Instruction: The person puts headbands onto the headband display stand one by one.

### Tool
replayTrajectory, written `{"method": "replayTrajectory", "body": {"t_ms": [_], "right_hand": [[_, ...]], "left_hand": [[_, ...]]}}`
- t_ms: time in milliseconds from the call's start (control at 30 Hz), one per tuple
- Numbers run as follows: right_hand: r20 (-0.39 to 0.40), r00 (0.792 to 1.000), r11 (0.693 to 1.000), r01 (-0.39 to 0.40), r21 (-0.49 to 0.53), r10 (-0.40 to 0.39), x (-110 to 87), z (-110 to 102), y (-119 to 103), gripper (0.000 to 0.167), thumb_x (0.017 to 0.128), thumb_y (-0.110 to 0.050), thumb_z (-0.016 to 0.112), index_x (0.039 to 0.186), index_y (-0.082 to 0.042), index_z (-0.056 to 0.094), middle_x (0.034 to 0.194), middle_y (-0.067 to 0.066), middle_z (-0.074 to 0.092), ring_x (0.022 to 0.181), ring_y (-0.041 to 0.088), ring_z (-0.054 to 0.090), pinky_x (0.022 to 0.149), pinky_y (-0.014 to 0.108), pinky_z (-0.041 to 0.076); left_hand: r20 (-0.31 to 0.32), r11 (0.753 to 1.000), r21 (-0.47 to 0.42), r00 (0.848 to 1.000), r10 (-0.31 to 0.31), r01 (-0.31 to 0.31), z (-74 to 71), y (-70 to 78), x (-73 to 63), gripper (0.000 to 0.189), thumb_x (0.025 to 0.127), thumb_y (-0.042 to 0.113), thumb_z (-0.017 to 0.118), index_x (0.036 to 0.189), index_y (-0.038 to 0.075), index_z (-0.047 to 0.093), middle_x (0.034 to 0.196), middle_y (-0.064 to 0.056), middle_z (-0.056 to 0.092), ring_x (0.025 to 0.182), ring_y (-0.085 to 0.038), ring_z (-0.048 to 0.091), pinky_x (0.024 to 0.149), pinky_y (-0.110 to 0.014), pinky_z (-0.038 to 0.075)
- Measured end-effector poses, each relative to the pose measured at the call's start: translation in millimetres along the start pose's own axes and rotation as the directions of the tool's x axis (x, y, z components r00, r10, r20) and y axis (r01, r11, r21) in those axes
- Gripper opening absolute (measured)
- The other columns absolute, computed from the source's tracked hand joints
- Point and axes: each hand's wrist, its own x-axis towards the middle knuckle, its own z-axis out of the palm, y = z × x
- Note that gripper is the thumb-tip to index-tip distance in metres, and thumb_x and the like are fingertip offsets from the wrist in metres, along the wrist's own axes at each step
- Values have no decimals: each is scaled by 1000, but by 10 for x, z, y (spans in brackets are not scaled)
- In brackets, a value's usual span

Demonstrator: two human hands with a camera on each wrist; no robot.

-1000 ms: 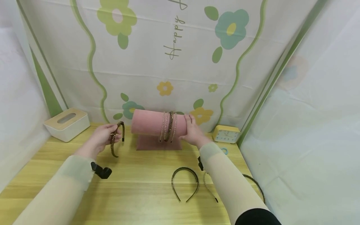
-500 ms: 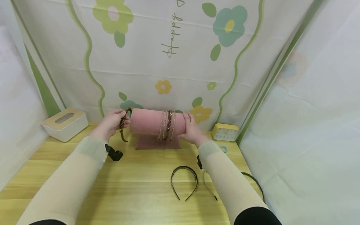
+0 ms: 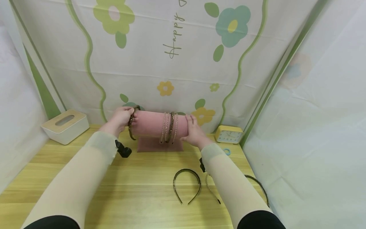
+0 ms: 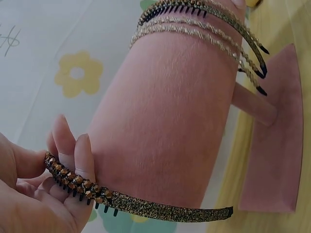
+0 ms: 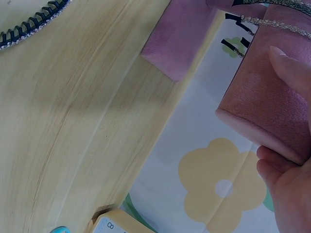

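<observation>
My left hand (image 3: pixel 120 117) pinches a brown beaded headband (image 4: pixel 160 209) at the left end of the pink roll stand (image 3: pixel 147 123). In the left wrist view the band's glittery arm passes across the end of the roll, and its comb teeth point down. Toward the roll's right half sit several headbands: a dark toothed one (image 3: pixel 171 127) among thin pale ones (image 3: pixel 163 127). The roll's right end is gripped by my right hand (image 3: pixel 197 133), thumb on the front side and fingers over the top. Beneath the roll is its flat pink base (image 3: pixel 160 148).
On the wooden table lie a dark toothed headband (image 3: pixel 187 170), a pale headband (image 3: pixel 212 190) partly behind the right sleeve, and another dark one (image 3: pixel 261 187). A yellow clock (image 3: pixel 229 135) and blue ring (image 3: pixel 227 151) are at right, a tissue box (image 3: pixel 68 128) at left.
My left hand has carried the beaded headband up and to the right, from beside the roll onto its left end. The right hand keeps its hold on the roll.
</observation>
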Motion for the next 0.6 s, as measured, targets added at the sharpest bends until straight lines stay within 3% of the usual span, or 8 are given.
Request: {"method": "replayTrajectory", "body": {"t_ms": [333,500,600], "right_hand": [[0,1000,1000,-11,4,11,-4,-10,2,122,75,-32,89,159,-25,1,163,9,0,133,41,40,107,49,37],[-11,1000,1000,5,4,-5,-3,1,11,122,75,-31,89,160,-25,1,162,11,1,130,42,42,104,50,40],[-3,1000,1000,1,3,-1,-4,-7,11,122,75,-31,88,159,-26,0,162,9,-1,130,42,43,104,50,41]], "left_hand": [[6,995,91,999,39,-40,109,96,-59,50,110,24,27,150,-5,30,102,-9,55,84,-11,63,89,-32,51],[18,991,108,997,77,-78,189,127,-45,51,108,20,40,150,-6,31,119,-20,53,88,-18,63,87,-34,55],[-9,972,211,994,109,-105,242,150,-24,51,104,17,49,148,-7,37,130,-26,51,100,-29,63,86,-37,56]]}}
